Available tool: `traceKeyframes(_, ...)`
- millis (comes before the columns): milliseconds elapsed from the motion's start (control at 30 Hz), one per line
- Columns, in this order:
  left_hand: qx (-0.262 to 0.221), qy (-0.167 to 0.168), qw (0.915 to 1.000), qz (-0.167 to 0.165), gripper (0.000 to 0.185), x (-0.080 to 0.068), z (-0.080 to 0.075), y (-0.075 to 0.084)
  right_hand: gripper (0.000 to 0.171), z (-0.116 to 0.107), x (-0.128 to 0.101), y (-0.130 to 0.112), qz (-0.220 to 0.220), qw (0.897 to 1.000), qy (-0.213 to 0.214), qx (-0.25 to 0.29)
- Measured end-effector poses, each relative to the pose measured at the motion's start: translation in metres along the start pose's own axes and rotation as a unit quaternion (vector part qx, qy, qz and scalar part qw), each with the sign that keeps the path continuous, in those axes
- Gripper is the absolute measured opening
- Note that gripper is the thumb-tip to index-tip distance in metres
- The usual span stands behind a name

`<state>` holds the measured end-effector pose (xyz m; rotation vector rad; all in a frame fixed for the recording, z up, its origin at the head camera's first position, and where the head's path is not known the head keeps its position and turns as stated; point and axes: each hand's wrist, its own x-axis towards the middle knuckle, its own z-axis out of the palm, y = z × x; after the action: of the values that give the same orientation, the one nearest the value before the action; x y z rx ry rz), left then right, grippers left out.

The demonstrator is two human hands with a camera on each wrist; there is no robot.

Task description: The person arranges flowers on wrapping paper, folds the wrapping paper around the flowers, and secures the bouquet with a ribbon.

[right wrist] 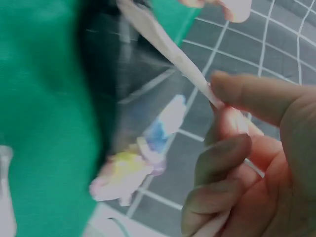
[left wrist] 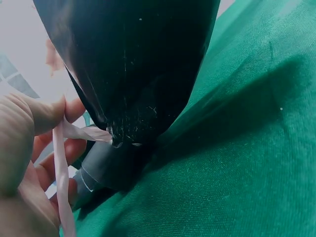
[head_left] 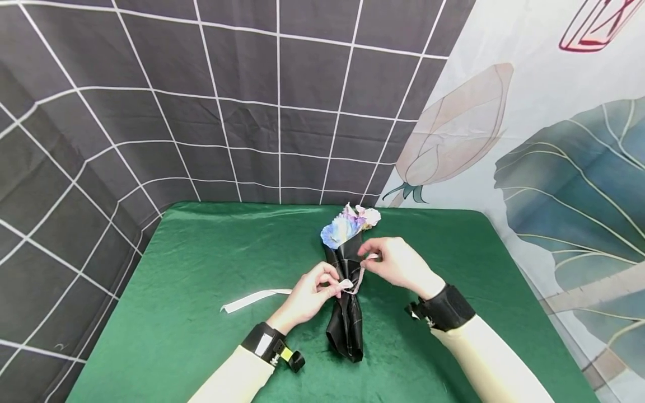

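A small bouquet lies on the green cloth, its blue, pink and white flowers (head_left: 344, 228) poking out of black wrapping paper (head_left: 345, 330). Round the bouquet's narrow waist runs a pale pink ribbon (head_left: 346, 284). My left hand (head_left: 313, 291) pinches the ribbon between thumb and forefinger right beside the waist, as the left wrist view also shows, and a loose tail of it trails out to the left. Up and to the right, my right hand (head_left: 395, 263) pinches the ribbon's other length, which stretches from the waist to its thumb and curled fingers (right wrist: 222, 163).
The table is covered with a green cloth (head_left: 201, 257). Behind it hangs a dark curtain with a white grid (head_left: 242, 123), and to the right a pale hanging with painted leaves and a bud (head_left: 453, 129). Each wrist wears a black strap with a camera.
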<state>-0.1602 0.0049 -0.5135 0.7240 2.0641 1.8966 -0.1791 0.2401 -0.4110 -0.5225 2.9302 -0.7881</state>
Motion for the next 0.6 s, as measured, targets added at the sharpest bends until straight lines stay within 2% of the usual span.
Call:
traceKeyframes(200,-0.013,-0.002,0.9999,-0.005,0.016,-0.002,0.001,-0.001,0.02,-0.013,0.027,-0.031,-0.053,0.998,-0.011,0.03)
traceKeyframes(400,-0.021,-0.003,0.9996,-0.019,0.015,-0.003,0.003,-0.001,0.02,-0.004,0.049,-0.053,-0.09,0.996,-0.016,0.021)
traceKeyframes(500,-0.014,0.001,0.9997,-0.02,0.016,-0.004,0.005,0.001,0.024,0.007,0.055,-0.057,-0.118,0.991,-0.055,0.022)
traceKeyframes(600,-0.005,0.006,0.9998,-0.019,0.016,-0.004,0.006,0.001,0.03,0.015,0.056,-0.057,-0.157,0.983,-0.095,0.022)
